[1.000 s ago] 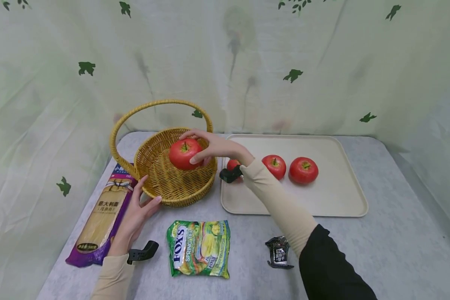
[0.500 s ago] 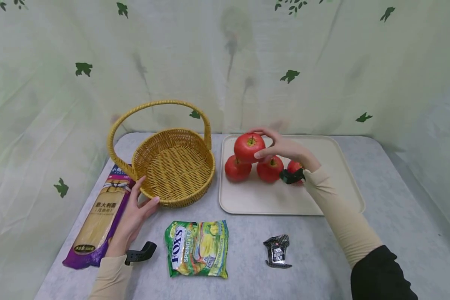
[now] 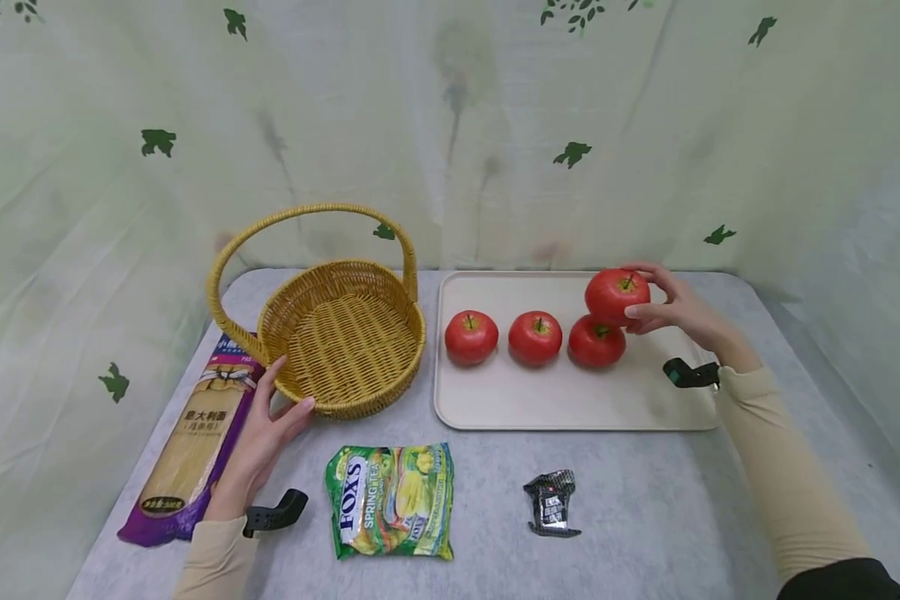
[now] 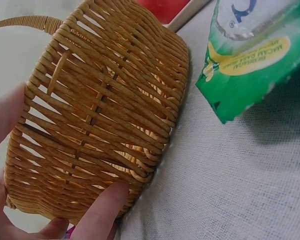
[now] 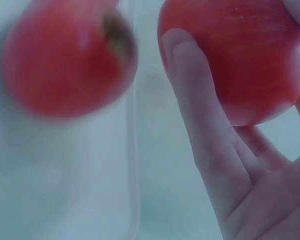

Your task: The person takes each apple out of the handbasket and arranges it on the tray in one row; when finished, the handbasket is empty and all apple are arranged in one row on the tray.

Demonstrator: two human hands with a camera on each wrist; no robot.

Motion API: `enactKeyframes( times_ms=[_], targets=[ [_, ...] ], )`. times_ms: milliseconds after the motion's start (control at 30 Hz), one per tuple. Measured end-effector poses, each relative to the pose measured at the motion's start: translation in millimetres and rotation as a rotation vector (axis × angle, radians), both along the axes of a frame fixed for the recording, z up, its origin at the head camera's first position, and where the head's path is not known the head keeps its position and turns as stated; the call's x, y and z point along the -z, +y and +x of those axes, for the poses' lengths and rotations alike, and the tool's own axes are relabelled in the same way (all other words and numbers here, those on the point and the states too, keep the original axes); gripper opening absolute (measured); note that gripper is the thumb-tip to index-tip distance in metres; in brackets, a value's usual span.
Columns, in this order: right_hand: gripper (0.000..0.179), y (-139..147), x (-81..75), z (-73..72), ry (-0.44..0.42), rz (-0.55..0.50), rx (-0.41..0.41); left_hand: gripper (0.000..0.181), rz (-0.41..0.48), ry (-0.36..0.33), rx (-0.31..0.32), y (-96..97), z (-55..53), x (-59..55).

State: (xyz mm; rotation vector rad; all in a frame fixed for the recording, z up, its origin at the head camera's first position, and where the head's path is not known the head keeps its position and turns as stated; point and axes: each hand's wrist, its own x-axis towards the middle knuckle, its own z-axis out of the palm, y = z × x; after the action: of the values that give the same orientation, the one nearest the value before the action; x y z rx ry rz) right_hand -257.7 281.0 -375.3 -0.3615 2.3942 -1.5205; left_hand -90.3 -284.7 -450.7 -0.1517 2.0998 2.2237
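My right hand [image 3: 682, 315] grips a red apple [image 3: 613, 293] above the right part of a cream tray [image 3: 510, 410]. In the head view this apple overlaps the rightmost of three other red apples [image 3: 597, 345] lying in a row on the tray. The right wrist view shows the thumb and fingers around the held apple [image 5: 245, 65], beside a blurred apple [image 5: 65, 65]. My left hand [image 3: 258, 442] rests on the near left side of a round wicker basket [image 3: 348, 408], thumb and fingers spread against its outer wall. The basket has nothing inside.
A purple pack of pasta [image 3: 198, 433] lies left of the basket, partly behind my left hand. A green Fox's candy bag [image 3: 392, 500] lies in front of the basket. A small black packet [image 3: 552, 504] lies before the tray. Behind the table hangs a curtain [image 3: 495, 125].
My right hand has carried the apple out from over the basket, rightward across the tray to its right part. The left hand stays against the basket.
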Motion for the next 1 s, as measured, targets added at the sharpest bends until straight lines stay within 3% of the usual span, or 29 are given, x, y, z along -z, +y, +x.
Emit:
enactKeyframes(
  times_ms=[300, 667, 833, 1000],
  targets=[
    [0.063, 54, 25.7, 19.5, 0.001, 0.039, 0.07, 0.076, 0.002, -0.007, 0.004, -1.3, 0.3, 0.2],
    [0.076, 66, 61.0, 33.7, -0.075, 0.056, 0.108, 0.078, -0.006, -0.004, 0.009, -2.3, 0.1, -1.9],
    [0.076, 67, 66.4, 37.6, -0.114, 0.02, 0.108, 0.078, -0.015, -0.009, 0.012, -2.6, 0.2, -2.9],
    [0.079, 66, 62.2, 38.9, -0.137, 0.028, 0.107, 0.08, -0.043, -0.026, 0.002, -2.4, 0.8, -8.3]
  ],
)
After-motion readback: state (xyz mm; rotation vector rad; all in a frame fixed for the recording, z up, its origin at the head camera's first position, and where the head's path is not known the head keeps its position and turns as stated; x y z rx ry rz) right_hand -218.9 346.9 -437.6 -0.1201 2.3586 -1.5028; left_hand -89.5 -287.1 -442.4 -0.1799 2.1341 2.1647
